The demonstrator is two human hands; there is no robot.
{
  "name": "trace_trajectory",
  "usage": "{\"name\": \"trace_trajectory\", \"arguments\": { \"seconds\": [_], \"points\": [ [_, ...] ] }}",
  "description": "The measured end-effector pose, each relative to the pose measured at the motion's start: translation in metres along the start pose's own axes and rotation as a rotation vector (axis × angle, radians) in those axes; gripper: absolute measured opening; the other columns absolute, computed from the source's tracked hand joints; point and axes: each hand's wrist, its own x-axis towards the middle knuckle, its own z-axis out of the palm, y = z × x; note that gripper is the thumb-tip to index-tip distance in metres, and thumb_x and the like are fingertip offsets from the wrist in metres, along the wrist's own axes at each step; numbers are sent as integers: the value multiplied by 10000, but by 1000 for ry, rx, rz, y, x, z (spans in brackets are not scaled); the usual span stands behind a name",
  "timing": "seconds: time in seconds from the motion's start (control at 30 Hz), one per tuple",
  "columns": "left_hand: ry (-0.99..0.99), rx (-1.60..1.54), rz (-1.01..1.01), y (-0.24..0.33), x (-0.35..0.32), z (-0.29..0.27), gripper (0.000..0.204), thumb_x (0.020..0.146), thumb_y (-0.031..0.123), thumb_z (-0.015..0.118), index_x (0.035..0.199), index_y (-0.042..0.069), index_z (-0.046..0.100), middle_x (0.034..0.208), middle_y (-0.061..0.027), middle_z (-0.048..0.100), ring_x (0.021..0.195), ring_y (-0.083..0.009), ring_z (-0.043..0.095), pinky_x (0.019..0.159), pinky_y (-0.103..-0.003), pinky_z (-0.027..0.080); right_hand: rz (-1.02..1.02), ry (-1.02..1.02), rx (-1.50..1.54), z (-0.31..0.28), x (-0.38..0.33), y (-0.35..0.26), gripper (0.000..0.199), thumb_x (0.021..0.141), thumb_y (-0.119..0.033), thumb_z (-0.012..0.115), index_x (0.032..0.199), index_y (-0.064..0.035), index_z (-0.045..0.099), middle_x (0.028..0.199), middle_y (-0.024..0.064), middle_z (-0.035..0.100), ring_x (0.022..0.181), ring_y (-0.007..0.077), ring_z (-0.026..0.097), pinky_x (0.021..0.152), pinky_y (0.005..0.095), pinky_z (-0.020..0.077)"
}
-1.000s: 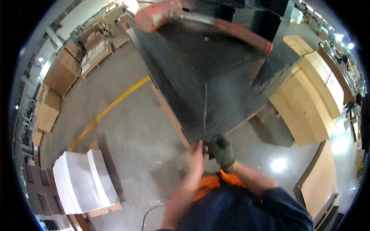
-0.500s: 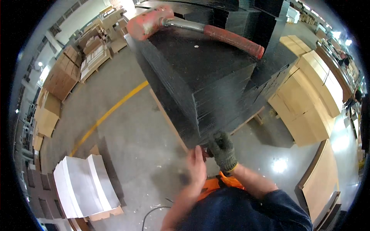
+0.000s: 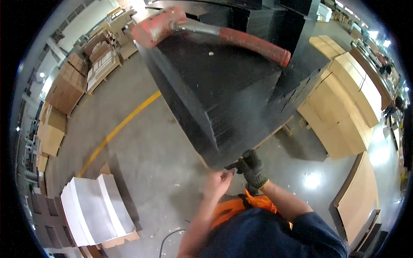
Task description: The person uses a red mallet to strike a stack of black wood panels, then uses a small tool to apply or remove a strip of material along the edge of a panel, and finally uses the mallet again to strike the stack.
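Note:
My bare left hand (image 3: 217,184) is low in the middle of the view, fingers bent and closed at the near end of a small dark object (image 3: 232,165). My right hand (image 3: 254,169), in a dark knitted glove with a yellow cuff edge, is closed around the other side of that object. Its exact kind is too small and blurred to tell. Both hands are just in front of the near corner of a tall stack of black boards (image 3: 241,96). A worn red mallet (image 3: 211,31) with a metal shaft and red grip lies across the top of the stack.
White boards (image 3: 97,210) are stacked at lower left. Light brown panels (image 3: 340,112) stand in piles to the right, with a brown sheet (image 3: 357,200) nearer. Cartons (image 3: 66,88) line the far left. A yellow line (image 3: 120,129) crosses the floor; a dark cable (image 3: 165,241) lies near me.
My left hand's raised finger has bent down, and its fingers have closed at the dark object. The object now shows more between the hands. The view has shifted slightly.

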Motion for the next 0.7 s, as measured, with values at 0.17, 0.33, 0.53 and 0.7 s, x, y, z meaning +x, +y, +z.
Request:
{"name": "trace_trajectory", "arguments": {
  "seconds": [0.17, 0.33, 0.53, 0.7],
  "points": [
    [669, 204, 770, 52, -1, -57, 363, 859, 374, 756, 827, 42, 613, 676, -107, 625, 587, -256, 627, 528, -340, 503, -11, 27, 173, -28, 9, -18, 144, 976, -85, 591, 1049, -51, 472, 830, 82, 590, 695, 160, 612, 607, 301, 538],
    [788, 502, 995, 74, 7, -72, 342, 886, 347, 706, 795, 54, 555, 686, -102, 596, 603, -293, 614, 524, -386, 502, 48, 71, 172, -21, -9, -31, 135, 974, -28, 564, 1060, -34, 460, 813, 124, 641, 656, 190, 642, 564, 300, 526],
    [671, 524, 1000, 75, 6, -79, 265, 921, 272, 634, 795, 57, 543, 720, -109, 587, 637, -304, 609, 576, -416, 513, 4, 79, 152, -19, -17, -37, 143, 959, -9, 571, 1050, -34, 464, 795, 124, 631, 628, 182, 639, 561, 289, 527],
    [556, 534, 1001, 80, -1, -91, 221, 932, 225, 614, 812, 48, 558, 727, -111, 584, 680, -295, 615, 623, -407, 523, -48, 102, 151, -9, -19, -60, 139, 949, 1, 576, 1022, -37, 463, 781, 111, 620, 631, 185, 649, 567, 295, 536]
  ]
}}
